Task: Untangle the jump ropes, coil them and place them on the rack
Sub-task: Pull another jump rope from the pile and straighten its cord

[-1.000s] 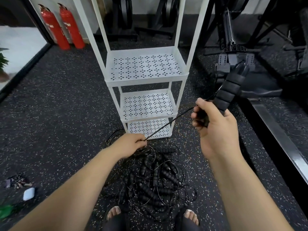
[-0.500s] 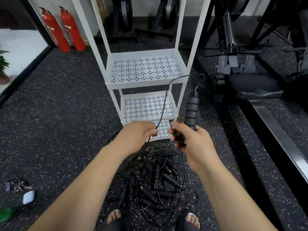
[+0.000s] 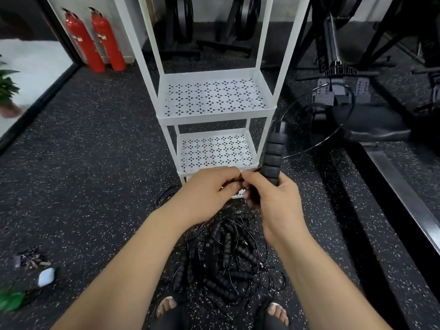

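two hands together at centre frame, just in front of the lowest shelf of the white rack [image 3: 214, 119]; right hand [image 3: 273, 201] wrapped round the lower end of a black ribbed handle [image 3: 272, 156], held upright; left hand [image 3: 207, 191] touching it, fingers curled, seemingly pinching the thin cord [image 3: 309, 148] beside the handle's base, contact point too small to confirm; cord looping out from the handle's top toward the right of frame, across a dark gym machine [image 3: 369, 129]; other jump ropes [image 3: 228, 260] heaped in a knot on the speckled floor [image 3: 95, 186] at lower centre, between two feet [image 3: 166, 308]; no rope on the rack shelves in view; judged early in the untangling, one rope only partly free; risks from here: loop at right catching on the machine if drawn in fast; far end, possibly threaded through the heap, tightening the knot or dragging the pile if tugged; springy cord unwinding from a loose coil
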Demonstrator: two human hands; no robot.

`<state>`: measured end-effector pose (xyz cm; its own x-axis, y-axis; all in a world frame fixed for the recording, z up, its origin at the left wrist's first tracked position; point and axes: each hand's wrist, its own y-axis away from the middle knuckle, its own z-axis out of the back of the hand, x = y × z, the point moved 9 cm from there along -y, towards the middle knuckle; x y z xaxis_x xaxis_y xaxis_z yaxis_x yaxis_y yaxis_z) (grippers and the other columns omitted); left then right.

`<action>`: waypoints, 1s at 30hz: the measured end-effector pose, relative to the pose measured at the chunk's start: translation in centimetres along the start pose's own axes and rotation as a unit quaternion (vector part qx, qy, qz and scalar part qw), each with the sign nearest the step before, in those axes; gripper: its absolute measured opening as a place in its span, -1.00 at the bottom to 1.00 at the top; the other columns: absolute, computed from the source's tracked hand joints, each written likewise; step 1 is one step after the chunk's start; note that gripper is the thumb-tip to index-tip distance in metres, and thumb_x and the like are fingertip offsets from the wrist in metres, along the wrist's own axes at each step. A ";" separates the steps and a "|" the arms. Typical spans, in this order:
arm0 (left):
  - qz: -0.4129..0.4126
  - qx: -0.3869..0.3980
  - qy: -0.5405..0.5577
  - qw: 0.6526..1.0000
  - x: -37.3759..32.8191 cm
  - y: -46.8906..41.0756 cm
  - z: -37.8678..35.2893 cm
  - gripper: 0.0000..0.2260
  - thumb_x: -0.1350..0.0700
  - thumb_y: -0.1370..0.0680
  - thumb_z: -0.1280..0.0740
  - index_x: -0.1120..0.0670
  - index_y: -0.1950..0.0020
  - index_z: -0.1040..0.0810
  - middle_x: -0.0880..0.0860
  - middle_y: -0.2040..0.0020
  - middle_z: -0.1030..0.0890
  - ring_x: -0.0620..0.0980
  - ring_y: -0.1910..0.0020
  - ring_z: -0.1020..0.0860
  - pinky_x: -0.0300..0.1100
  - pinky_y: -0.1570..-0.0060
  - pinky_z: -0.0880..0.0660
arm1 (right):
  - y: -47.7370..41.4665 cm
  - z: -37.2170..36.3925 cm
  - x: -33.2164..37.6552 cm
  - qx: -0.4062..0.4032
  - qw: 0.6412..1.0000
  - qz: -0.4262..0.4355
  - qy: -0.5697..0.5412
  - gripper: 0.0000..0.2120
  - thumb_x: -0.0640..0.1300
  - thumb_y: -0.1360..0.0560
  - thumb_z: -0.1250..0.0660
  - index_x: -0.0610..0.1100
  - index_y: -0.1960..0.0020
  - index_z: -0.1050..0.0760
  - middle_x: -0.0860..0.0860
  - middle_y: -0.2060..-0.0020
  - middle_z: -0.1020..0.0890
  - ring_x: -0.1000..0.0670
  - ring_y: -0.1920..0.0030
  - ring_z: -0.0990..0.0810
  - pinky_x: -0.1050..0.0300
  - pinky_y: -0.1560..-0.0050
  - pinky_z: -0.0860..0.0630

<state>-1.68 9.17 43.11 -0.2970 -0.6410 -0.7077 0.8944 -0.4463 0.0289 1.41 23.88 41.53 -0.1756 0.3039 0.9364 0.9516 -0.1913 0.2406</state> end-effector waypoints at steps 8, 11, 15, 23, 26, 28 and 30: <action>0.107 0.068 0.005 0.992 6.9 -0.9 -2.5 -0.89 -0.11 -0.66 -0.40 -0.19 0.07 -0.61 -0.11 0.13 -0.67 -0.06 0.15 -0.59 -0.04 0.07 -0.56 | -1.5 2.1 2.8 -0.023 0.998 0.027 -0.051 -0.93 -0.26 -0.58 -0.49 -0.17 -0.01 -0.60 -0.14 0.20 -0.68 -0.02 0.31 -0.60 0.13 0.32 -0.42; 0.120 0.072 -0.010 0.990 8.5 -1.1 -2.6 -0.91 -0.10 -0.66 -0.40 -0.16 0.01 -0.64 -0.11 0.09 -0.68 -0.05 0.09 -0.62 -0.09 0.03 -0.55 | -1.8 3.0 4.0 -0.030 0.997 0.040 -0.064 -0.91 -0.24 -0.59 -0.49 -0.16 -0.04 -0.58 -0.12 0.20 -0.68 0.00 0.31 -0.60 0.15 0.31 -0.41; 0.138 0.081 -0.055 0.986 10.0 -1.4 -3.5 -0.87 -0.10 -0.69 -0.36 -0.16 0.05 -0.60 -0.12 0.18 -0.64 -0.07 0.21 -0.56 -0.14 0.20 -0.46 | -1.8 4.0 5.8 -0.042 0.993 0.058 -0.099 -0.92 -0.25 -0.61 -0.46 -0.14 -0.02 -0.56 -0.07 0.25 -0.67 0.03 0.33 -0.58 0.18 0.32 -0.38; 0.150 0.042 -0.030 0.987 10.5 -1.5 -2.7 -0.75 -0.15 -0.71 -0.32 -0.11 0.11 -0.62 -0.06 0.19 -0.66 0.01 0.28 -0.55 -0.12 0.25 -0.42 | -1.8 5.5 6.8 -0.060 0.986 0.075 -0.135 -0.82 -0.15 -0.63 -0.47 -0.15 -0.19 -0.56 -0.05 0.19 -0.68 0.04 0.29 -0.59 0.21 0.28 -0.45; 0.129 0.034 -0.028 0.991 9.5 -1.7 -2.2 -0.77 -0.18 -0.70 -0.31 -0.15 0.07 -0.65 -0.09 0.09 -0.70 -0.03 0.14 -0.62 -0.09 0.11 -0.53 | -1.9 4.8 5.8 -0.047 0.987 0.058 -0.142 -0.77 -0.12 -0.63 -0.48 -0.14 -0.25 -0.57 -0.06 0.19 -0.69 0.04 0.31 -0.57 0.21 0.31 -0.44; 0.112 0.030 -0.024 0.993 8.5 -1.8 -1.9 -0.77 -0.18 -0.70 -0.31 -0.12 0.02 -0.66 -0.08 0.05 -0.71 -0.02 0.08 -0.64 -0.07 0.03 -0.57 | -1.9 3.8 4.6 -0.029 0.990 0.037 -0.131 -0.77 -0.12 -0.63 -0.48 -0.14 -0.24 -0.57 -0.07 0.18 -0.70 0.04 0.31 -0.56 0.22 0.32 -0.44; 0.096 0.026 -0.019 0.995 7.6 -1.9 -1.7 -0.76 -0.17 -0.70 -0.30 -0.08 -0.01 -0.67 -0.11 0.07 -0.71 -0.01 0.05 -0.65 -0.03 -0.06 -0.60 | -1.8 2.7 3.1 -0.010 0.994 0.007 -0.109 -0.74 -0.11 -0.61 -0.51 -0.15 -0.25 -0.59 -0.10 0.15 -0.71 0.03 0.30 -0.57 0.19 0.31 -0.45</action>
<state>-5.12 6.22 36.51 -0.1362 -0.7407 -0.6579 0.9176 -0.3446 0.1981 -0.11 27.72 43.28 -0.1010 0.4955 0.8627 0.9482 -0.2147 0.2344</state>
